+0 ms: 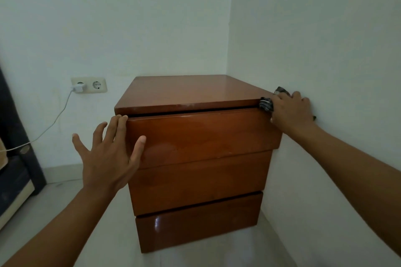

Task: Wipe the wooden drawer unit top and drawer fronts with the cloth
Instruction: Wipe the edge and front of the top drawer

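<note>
Drawer unit (196, 171) in a room corner, its right side close to the wall (325, 50); striped cloth (266, 103) bunched at the front right corner of the top (191, 91); right hand (290, 108) closed over the cloth with curled fingers, whether the knuckles touch the wall cannot be told; left hand (108, 158) spread flat, fingers (118, 128) straight and apart, tips at the upper left edge of the top drawer (206, 134), thumb on its front. Likely hazards: the top drawer stands proud of the lower drawer fronts (195, 221), so a push from either hand may slide it and nip the left fingertips at the dark gap under the top; the cloth may snag in that gap; a sweep hard beside the wall may scrape the knuckles; a tight wad of cloth probably covers little surface per pass and may leave streaks on the glossy fronts.
</note>
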Demonstrator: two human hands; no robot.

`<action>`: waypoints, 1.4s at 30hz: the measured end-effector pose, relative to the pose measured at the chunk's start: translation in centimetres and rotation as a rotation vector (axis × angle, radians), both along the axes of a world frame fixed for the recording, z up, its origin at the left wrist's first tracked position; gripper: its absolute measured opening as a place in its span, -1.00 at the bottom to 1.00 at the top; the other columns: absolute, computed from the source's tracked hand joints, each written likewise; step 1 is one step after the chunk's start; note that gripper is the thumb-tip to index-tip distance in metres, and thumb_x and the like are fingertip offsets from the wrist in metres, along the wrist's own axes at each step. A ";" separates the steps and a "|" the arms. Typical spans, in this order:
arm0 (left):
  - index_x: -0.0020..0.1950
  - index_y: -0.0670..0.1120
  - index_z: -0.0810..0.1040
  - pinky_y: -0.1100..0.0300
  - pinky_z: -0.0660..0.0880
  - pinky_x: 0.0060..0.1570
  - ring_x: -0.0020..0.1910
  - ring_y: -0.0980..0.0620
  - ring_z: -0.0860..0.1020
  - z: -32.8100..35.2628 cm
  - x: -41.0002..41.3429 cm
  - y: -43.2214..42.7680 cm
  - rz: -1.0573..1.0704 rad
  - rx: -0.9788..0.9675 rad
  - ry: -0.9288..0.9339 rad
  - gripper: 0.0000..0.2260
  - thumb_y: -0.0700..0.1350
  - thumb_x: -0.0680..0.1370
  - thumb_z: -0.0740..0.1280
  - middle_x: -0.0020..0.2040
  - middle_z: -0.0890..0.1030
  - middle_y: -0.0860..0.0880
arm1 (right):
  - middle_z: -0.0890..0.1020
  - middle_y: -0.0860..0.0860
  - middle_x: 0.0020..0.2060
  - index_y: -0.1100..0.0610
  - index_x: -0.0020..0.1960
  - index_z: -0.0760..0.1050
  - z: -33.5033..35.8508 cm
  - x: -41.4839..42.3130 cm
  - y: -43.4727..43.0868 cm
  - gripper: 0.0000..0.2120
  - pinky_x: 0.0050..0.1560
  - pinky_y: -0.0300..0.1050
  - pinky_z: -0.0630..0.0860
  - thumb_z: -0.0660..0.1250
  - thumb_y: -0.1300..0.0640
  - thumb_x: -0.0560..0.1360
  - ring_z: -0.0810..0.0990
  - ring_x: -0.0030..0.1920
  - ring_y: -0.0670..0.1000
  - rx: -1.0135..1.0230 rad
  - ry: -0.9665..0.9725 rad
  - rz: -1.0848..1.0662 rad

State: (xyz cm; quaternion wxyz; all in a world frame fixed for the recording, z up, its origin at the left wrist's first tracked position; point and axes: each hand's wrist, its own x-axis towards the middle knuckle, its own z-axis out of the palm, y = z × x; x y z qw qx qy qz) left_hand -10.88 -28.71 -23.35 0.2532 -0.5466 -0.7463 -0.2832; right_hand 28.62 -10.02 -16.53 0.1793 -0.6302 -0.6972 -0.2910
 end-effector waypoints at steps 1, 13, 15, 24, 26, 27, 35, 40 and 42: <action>0.58 -0.04 0.22 -0.51 -0.02 0.38 0.51 -0.19 0.27 0.0 0.0 0.0 0.000 -0.003 -0.003 -0.30 0.36 0.58 -0.06 0.54 0.33 -0.09 | 0.59 0.13 0.18 0.16 0.15 0.49 0.0 -0.1 0.1 -0.75 0.03 0.13 0.45 0.35 0.17 0.49 0.48 0.14 0.27 -0.008 -0.015 -0.021; 0.60 -0.01 0.16 -0.53 -0.04 0.37 0.54 -0.19 0.23 -0.2 0.1 0.4 -0.001 0.001 -0.030 -0.28 0.39 0.56 -0.06 0.57 0.28 -0.08 | 0.59 0.17 0.16 0.17 0.29 0.47 4.4 -1.6 -1.3 -0.63 -0.03 0.15 0.44 0.22 0.24 0.49 0.49 0.09 0.29 0.482 0.590 0.174; 0.60 -0.02 0.16 -0.52 -0.04 0.37 0.54 -0.19 0.23 -0.3 0.2 0.4 -0.002 0.004 -0.035 -0.28 0.39 0.56 -0.07 0.57 0.27 -0.08 | 0.59 0.18 0.11 0.17 0.24 0.49 3.6 -3.0 -2.7 -0.64 -0.05 0.13 0.45 0.22 0.22 0.45 0.50 0.06 0.28 0.440 0.637 0.224; 0.65 0.00 0.02 -0.53 -0.10 0.36 0.61 -0.21 0.05 -0.8 0.3 0.4 0.044 -0.033 -0.002 -0.25 0.40 0.57 -0.12 0.64 0.09 -0.05 | 0.14 -0.01 0.61 0.04 0.62 0.06 -8.5 -8.3 -6.2 -0.22 -0.16 -0.08 0.50 0.30 0.14 0.47 0.43 -0.08 0.02 0.052 0.282 0.414; 0.65 -0.01 -0.03 -0.52 -0.11 0.36 0.61 -0.21 -0.02 -0.8 0.5 0.6 0.059 -0.042 -0.001 -0.24 0.40 0.57 -0.13 0.65 0.04 -0.04 | 0.07 -0.02 0.62 0.06 0.63 0.01 -9.3 -8.8 -5.8 -0.20 -0.20 -0.10 0.45 0.31 0.11 0.48 0.40 -0.11 0.01 0.054 0.271 0.375; 0.65 -0.02 -0.05 -0.52 -0.11 0.37 0.62 -0.21 -0.05 -0.8 0.5 0.7 0.066 -0.044 -0.001 -0.24 0.39 0.58 -0.13 0.65 0.01 -0.04 | 0.07 -0.01 0.62 0.07 0.63 0.01 -9.4 -8.9 -5.7 -0.20 -0.22 -0.10 0.44 0.32 0.11 0.48 0.40 -0.12 0.02 0.061 0.268 0.363; 0.65 -0.01 -0.15 -0.54 -0.12 0.38 0.61 -0.18 -0.23 -0.9 -0.1 2.3 0.078 -0.096 -0.022 -0.25 0.40 0.58 -0.17 0.65 -0.15 0.01 | -0.02 -0.03 0.63 0.05 0.64 -0.09 -8.5 -9.9 -4.6 -0.20 -0.13 -0.07 0.43 0.28 0.09 0.54 0.45 0.03 0.10 -0.017 0.232 0.321; 0.64 0.01 -0.23 -0.50 -0.16 0.40 0.60 -0.17 -0.24 -1.7 -0.3 3.0 0.068 -0.113 -0.045 -0.22 0.43 0.56 -0.16 0.64 -0.25 0.03 | -0.09 -0.05 0.63 0.02 0.63 -0.16 -8.0 -10.9 -4.6 -0.19 -0.05 -0.06 0.38 0.25 0.08 0.55 0.45 0.12 0.12 -0.106 0.277 0.311; 0.64 0.02 -0.21 -0.48 -0.16 0.40 0.61 -0.18 -0.20 -1.8 -0.5 2.9 0.041 -0.096 -0.042 -0.22 0.42 0.57 -0.11 0.65 -0.21 0.02 | -0.05 -0.05 0.63 0.01 0.63 -0.13 -8.1 -10.9 -4.9 -0.20 -0.03 -0.04 0.39 0.26 0.08 0.54 0.45 0.12 0.10 -0.110 0.302 0.324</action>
